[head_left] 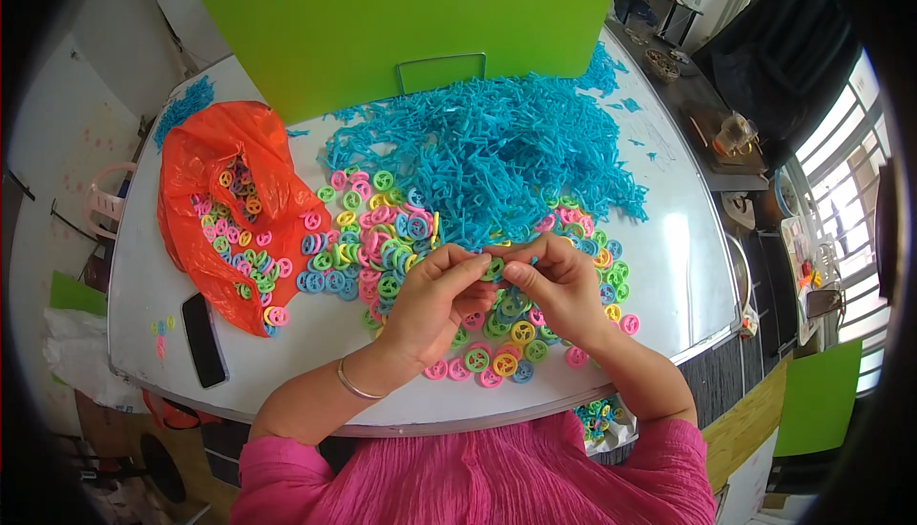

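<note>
My left hand (430, 298) pinches a small green plastic wheel (493, 270) between thumb and fingertips. Close against it, my right hand (565, 294) is closed, thumb to forefinger. A bit of blue plastic (535, 260) shows at its fingertips; most of that piece is hidden. Both hands are over a spread of small spoked wheels (377, 243) in pink, green, yellow and blue. Just beyond them rises a tangled heap of thin blue plastic pieces (506, 148).
An open red plastic bag (201, 238) with more wheels lies at left. A dark phone (203, 339) rests near the white table's (650, 372) front left. A bright green panel (382, 28) with a wire handle (441, 57) stands behind the blue heap. A dark counter (702, 105) runs along the right.
</note>
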A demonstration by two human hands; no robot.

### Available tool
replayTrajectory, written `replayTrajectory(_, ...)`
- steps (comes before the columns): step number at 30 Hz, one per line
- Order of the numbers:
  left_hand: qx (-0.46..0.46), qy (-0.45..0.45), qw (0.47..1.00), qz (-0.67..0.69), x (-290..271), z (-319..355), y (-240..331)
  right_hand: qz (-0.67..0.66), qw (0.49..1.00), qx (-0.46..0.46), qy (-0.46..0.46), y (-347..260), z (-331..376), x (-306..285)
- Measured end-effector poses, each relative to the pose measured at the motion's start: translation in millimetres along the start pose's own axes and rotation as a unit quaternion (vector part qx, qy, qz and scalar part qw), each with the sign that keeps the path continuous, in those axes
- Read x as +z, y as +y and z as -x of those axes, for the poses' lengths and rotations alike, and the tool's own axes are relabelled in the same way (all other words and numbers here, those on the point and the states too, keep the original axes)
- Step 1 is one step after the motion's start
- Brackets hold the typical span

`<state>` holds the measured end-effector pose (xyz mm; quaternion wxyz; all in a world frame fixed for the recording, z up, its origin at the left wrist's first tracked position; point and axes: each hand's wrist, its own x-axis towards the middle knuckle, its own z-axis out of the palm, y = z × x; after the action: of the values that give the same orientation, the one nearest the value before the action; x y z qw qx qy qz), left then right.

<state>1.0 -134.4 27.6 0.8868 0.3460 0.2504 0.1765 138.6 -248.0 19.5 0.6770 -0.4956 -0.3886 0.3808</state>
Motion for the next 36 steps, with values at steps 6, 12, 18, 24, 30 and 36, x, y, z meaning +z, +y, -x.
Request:
replayTrajectory(6,0.034,0.01,0.999,-0.01,-1,1,-11,0.043,0.999,0.021,0.016,5,2,1)
replayTrajectory(12,0.022,0.011,0.996,-0.081,-4,-5,-8,0.222,0.975,-0.022,-0.008,0,6,2)
replayTrajectory(18,-0.032,-0.031,0.987,-0.153,-5,-5,0,0.181,0.983,-0.025,-0.03,-7,5,-8)
replayTrajectory(24,0.058,-0.058,0.959,-0.273,-6,-8,3,0.059,0.998,-0.021,-0.014,-6,3,-9)
replayTrajectory(30,-0.008,-0.052,0.958,-0.28,6,2,9,0.077,0.997,0.01,-0.019,-9,3,-11)
replayTrajectory(36,0.059,-0.051,0.935,-0.345,-1,3,0,0.093,0.995,0.002,-0.047,-6,3,-10)
